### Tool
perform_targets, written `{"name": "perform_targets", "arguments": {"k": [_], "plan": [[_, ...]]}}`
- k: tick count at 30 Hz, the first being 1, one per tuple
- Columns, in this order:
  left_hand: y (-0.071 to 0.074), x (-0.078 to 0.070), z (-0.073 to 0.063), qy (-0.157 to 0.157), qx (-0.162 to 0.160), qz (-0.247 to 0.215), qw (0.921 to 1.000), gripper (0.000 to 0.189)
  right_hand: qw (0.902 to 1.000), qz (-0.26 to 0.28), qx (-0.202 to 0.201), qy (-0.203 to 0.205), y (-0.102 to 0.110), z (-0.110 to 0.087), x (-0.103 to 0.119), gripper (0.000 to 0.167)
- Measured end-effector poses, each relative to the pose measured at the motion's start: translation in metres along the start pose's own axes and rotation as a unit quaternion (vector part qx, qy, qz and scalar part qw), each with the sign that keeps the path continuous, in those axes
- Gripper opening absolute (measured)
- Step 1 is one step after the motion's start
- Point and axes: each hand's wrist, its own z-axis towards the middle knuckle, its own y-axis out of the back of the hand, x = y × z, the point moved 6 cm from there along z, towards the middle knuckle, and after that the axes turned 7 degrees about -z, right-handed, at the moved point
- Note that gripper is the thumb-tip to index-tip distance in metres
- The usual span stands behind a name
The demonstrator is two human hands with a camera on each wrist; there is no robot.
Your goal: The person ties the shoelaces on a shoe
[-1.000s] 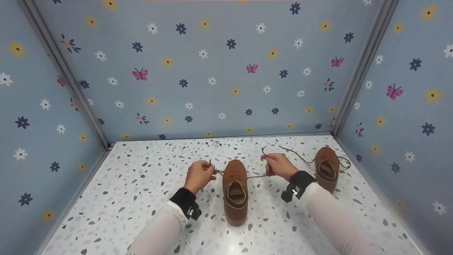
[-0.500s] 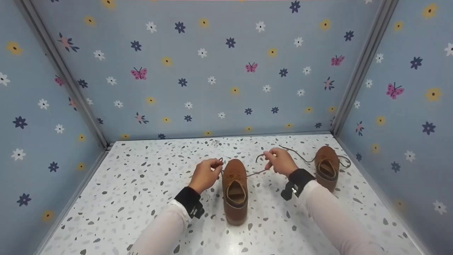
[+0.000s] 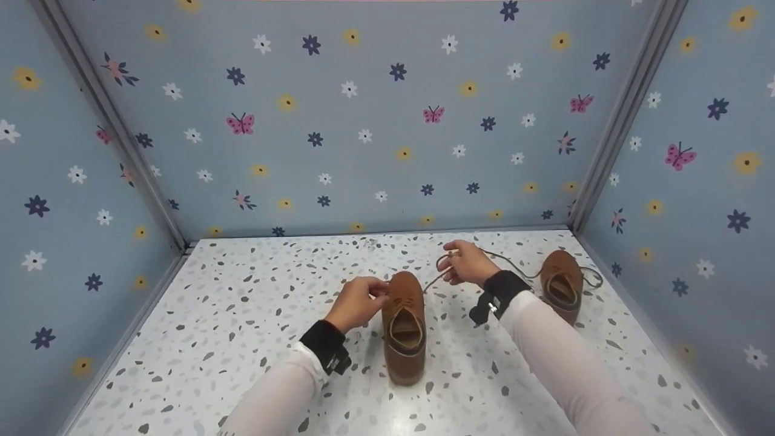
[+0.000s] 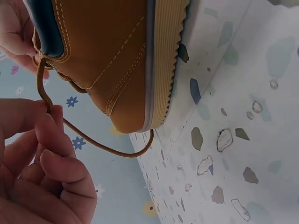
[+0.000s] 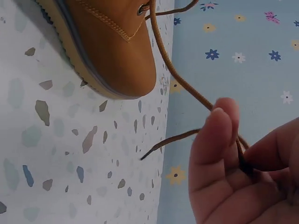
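A brown lace-up shoe (image 3: 403, 354) stands on the speckled surface, toe pointing away from me. Beside its left side, my left hand (image 3: 358, 303) pinches one end of the brown shoelace (image 4: 44, 88) between thumb and fingertips; the lace runs from the top eyelet, and its loose tail curves down behind the toe. Right of the toe, my right hand (image 3: 467, 264) holds the other lace end (image 5: 180, 81), which slants up from the eyelet (image 5: 141, 9) to its curled fingers. The free tip of that lace (image 5: 163, 142) sticks out past the fingers.
A matching brown shoe (image 3: 561, 284) stands to the right with its laces (image 3: 511, 262) spread loosely on both sides. Blue panels (image 3: 387, 169) with flowers and butterflies close off the back and sides of the white speckled surface (image 3: 254, 309).
My left hand has moved right, up against the shoe's side. My right hand has shifted up and slightly left, and its lace now rises more steeply. The shoe stays in place.
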Motion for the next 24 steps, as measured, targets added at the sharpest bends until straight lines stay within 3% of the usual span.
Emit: {"name": "perform_targets", "arguments": {"k": [5, 13, 15, 19, 21, 24], "plan": [[-0.001, 0.004, -0.002, -0.003, -0.012, -0.009, 0.9999, 0.006, 0.9990, -0.005, -0.036, 0.026, 0.004, 0.004, 0.020, 0.021], [-0.002, 0.008, -0.007, -0.022, -0.020, -0.020, 0.9994, 0.004, 0.9898, -0.075, -0.095, 0.075, -0.003, 0.010, 0.066, 0.019], [-0.003, 0.009, -0.009, -0.021, -0.018, -0.023, 0.9993, 0.005, 0.9857, -0.092, -0.086, 0.112, -0.013, 0.011, 0.082, 0.019], [-0.005, 0.009, -0.011, -0.017, -0.010, -0.031, 0.9993, 0.008, 0.9756, -0.100, -0.021, 0.194, -0.036, 0.008, 0.111, 0.019], [-0.005, 0.008, -0.011, -0.019, -0.009, -0.034, 0.9992, 0.009, 0.9717, -0.096, 0.004, 0.216, -0.041, 0.006, 0.117, 0.021], [-0.004, 0.008, -0.012, -0.017, -0.016, -0.036, 0.9991, 0.008, 0.9712, -0.096, -0.007, 0.218, -0.036, 0.006, 0.115, 0.023]]}}
